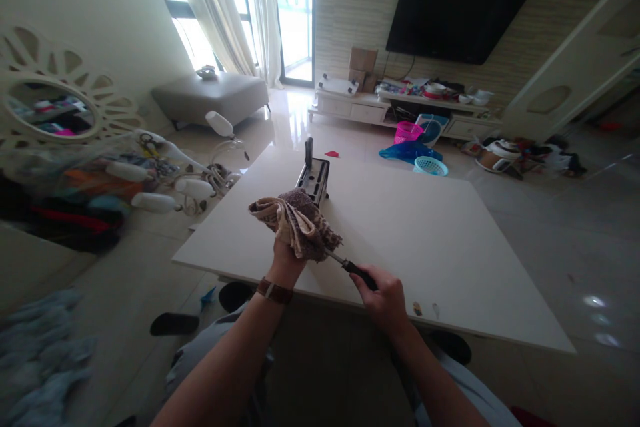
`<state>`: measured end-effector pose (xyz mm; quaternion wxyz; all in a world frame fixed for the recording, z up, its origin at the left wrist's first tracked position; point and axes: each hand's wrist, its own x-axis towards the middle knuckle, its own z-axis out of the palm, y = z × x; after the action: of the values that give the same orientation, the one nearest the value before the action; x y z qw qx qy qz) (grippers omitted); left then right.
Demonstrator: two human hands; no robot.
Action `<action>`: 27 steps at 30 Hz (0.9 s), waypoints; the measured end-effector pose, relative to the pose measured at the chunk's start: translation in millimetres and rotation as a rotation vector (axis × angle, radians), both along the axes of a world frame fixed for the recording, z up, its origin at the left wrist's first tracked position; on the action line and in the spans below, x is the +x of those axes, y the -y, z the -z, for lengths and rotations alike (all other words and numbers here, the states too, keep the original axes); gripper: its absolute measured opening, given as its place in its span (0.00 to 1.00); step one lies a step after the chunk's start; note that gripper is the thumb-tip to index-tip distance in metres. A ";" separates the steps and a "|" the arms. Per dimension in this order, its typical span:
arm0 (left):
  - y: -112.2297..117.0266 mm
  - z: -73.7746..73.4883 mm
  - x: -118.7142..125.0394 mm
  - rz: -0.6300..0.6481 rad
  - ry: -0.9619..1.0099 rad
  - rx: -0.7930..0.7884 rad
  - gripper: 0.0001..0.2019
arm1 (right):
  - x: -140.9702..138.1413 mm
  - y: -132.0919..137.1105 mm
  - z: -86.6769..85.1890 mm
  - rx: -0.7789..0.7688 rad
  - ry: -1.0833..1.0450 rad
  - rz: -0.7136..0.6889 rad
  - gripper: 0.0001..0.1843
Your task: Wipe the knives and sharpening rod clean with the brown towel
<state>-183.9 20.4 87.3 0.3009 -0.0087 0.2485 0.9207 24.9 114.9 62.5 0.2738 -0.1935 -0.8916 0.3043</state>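
Observation:
My left hand (289, 260), with a brown watch strap at the wrist, is closed around a bunched brown patterned towel (300, 223). From the towel's right side comes the thin metal shaft of a black-handled tool (350, 267); its far end is hidden in the cloth, so its kind cannot be made out. My right hand (383, 297) grips the black handle. Just behind the towel, a metal and black device (313, 180) with an upright lever stands on the white table (425, 240). The towel covers its near end.
A small red piece (331, 154) lies at the table's far edge. Two small items, one a brownish piece (417, 309), lie near the front edge. A white-shaded lamp (193, 188) sits left of the table. Beyond are a pale blue basket (431, 166) and a pink basket (407, 133).

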 end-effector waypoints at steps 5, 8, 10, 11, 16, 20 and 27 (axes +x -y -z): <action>3.7 -0.8 -2.6 -0.009 -0.016 0.005 0.20 | 2.1 -0.2 0.8 0.006 -0.023 -0.005 0.09; 2.8 3.8 0.1 0.001 -0.005 0.013 0.20 | 2.4 0.7 2.5 0.004 -0.039 0.016 0.09; 1.0 7.4 4.7 0.010 0.014 0.014 0.19 | 1.3 2.8 3.4 -0.010 -0.043 0.031 0.10; -0.2 8.9 8.2 0.020 0.028 0.012 0.18 | 0.3 4.2 3.7 -0.020 -0.045 0.039 0.10; -8.2 14.4 31.4 0.073 0.077 -0.039 0.17 | -4.5 10.2 4.7 -0.071 -0.055 0.063 0.11; -12.6 17.5 38.9 0.064 0.123 -0.078 0.18 | -4.2 8.8 6.3 -0.056 -0.052 0.068 0.10; -9.6 19.3 27.2 0.080 0.079 -0.014 0.21 | -5.2 6.4 4.4 -0.014 -0.040 0.025 0.12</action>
<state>-156.7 30.0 68.0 0.3470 -0.0371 0.2430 0.9051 19.7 108.5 58.1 0.2938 -0.2002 -0.8814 0.3110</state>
